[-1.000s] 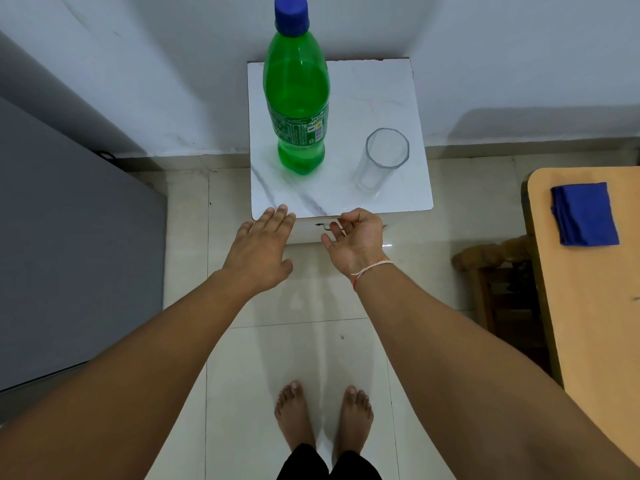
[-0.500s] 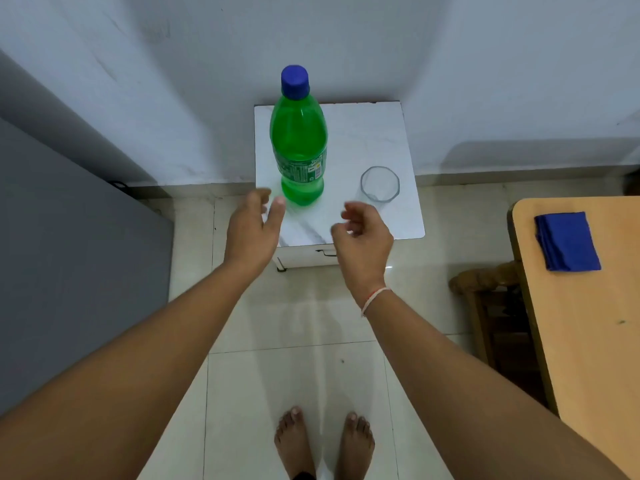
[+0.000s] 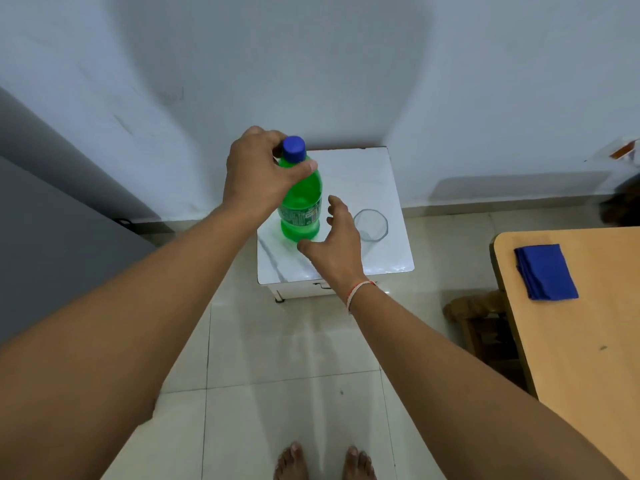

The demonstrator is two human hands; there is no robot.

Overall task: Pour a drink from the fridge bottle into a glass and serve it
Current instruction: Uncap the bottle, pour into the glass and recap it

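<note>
Since half a second ago the left hand point(image 3: 258, 174) has clasped the green bottle point(image 3: 300, 206) at its neck; the right hand point(image 3: 334, 245), fingers spread wide, has neared its 5 o'clock side.

Green bottle point(image 3: 300, 206) with blue cap point(image 3: 293, 149); white grey-veined marble tabletop point(image 3: 363, 188); blue cloth point(image 3: 545, 271).

Glossy green plastic bottle point(image 3: 300, 206), clear glass point(image 3: 371, 225), polished marble-look tabletop point(image 3: 381, 188), matt wooden table point(image 3: 585, 341).

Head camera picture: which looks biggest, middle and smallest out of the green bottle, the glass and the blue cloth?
1. Green plastic bottle
2. Folded blue cloth, though it lies nearer the camera, so unsure
3. Clear empty glass
</note>
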